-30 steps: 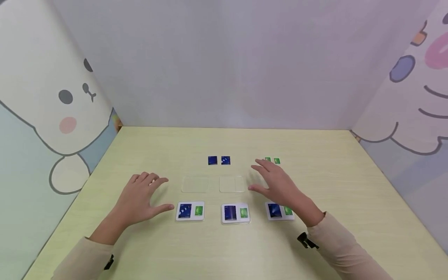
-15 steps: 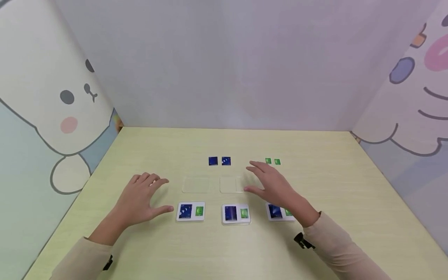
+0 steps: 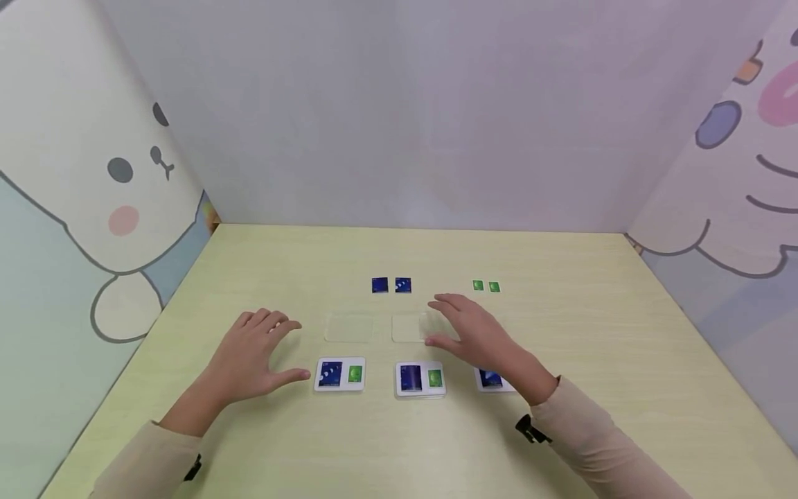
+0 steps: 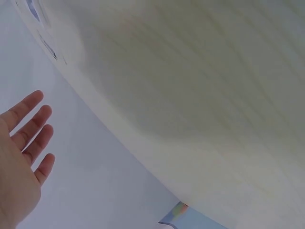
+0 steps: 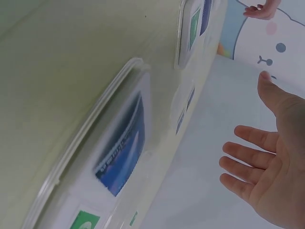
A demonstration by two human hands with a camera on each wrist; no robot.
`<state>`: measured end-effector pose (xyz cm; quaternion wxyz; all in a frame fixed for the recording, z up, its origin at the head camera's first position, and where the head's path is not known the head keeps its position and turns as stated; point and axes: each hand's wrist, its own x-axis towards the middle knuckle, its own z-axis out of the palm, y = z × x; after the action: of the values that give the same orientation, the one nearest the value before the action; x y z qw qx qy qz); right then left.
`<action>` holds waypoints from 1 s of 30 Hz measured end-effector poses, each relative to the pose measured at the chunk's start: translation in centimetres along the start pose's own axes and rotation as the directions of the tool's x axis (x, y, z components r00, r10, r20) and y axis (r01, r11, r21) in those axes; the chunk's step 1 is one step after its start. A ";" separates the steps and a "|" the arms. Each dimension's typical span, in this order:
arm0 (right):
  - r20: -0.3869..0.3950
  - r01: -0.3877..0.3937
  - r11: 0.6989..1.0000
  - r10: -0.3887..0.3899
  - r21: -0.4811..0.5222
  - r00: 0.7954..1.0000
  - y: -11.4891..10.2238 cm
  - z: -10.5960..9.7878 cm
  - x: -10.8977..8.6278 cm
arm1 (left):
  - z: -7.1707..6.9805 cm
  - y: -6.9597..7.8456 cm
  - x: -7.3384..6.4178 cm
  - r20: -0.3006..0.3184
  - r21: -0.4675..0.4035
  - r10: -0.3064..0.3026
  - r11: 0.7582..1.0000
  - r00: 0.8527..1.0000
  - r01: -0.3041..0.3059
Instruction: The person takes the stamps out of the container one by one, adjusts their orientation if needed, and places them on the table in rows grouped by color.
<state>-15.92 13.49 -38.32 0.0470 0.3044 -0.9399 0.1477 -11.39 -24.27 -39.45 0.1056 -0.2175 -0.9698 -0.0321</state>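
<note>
My left hand (image 3: 249, 360) hovers left of a white card (image 3: 339, 374) that bears a blue stamp and a small green stamp; nothing is in its grasp. In the left wrist view its fingers (image 4: 35, 131) are spread loosely. My right hand (image 3: 476, 336), also holding nothing, hovers above the right part of a clear plastic piece (image 3: 405, 328). It partly hides the rightmost card (image 3: 492, 380). The middle card (image 3: 420, 379) has a similar blue and green pair and a clear plastic edge beneath. Another clear piece (image 3: 349, 327) lies behind the left card.
Two loose blue stamps (image 3: 391, 285) lie farther back on the wooden table (image 3: 280, 263). Two small green stamps (image 3: 485, 285) lie to their right. A pale backdrop (image 3: 399, 125) rises at the back, and cartoon-printed panels (image 3: 118, 208) flank both sides.
My right hand has drifted left and slightly toward me, uncovering the green stamps and covering more of the right clear piece and the right card. My left hand stays nearly still.
</note>
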 end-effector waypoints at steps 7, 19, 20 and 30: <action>0.024 0.003 1.000 -0.003 0.004 1.000 -0.9 0.1 0.3 | 0.1 0.2 0.0 0.010 0.004 0.003 1.000 1.000 -0.003; 0.045 0.033 0.999 -0.033 0.009 0.998 -2.0 0.3 0.7 | -0.2 0.8 -0.1 0.003 0.006 0.033 0.999 0.999 -0.034; 0.049 0.035 0.999 -0.035 0.012 0.998 -2.1 0.4 0.7 | -0.2 0.8 -0.1 0.004 0.005 0.033 0.999 0.999 -0.033; 0.112 0.036 0.999 -0.040 0.039 0.993 -2.8 0.6 1.1 | -0.1 1.2 -0.2 0.039 -0.007 0.027 1.000 0.999 -0.027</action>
<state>-15.17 10.47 -38.02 -0.0090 0.3310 -0.9322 0.1464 -10.67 -23.29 -39.36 0.0862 -0.2314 -0.9686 -0.0294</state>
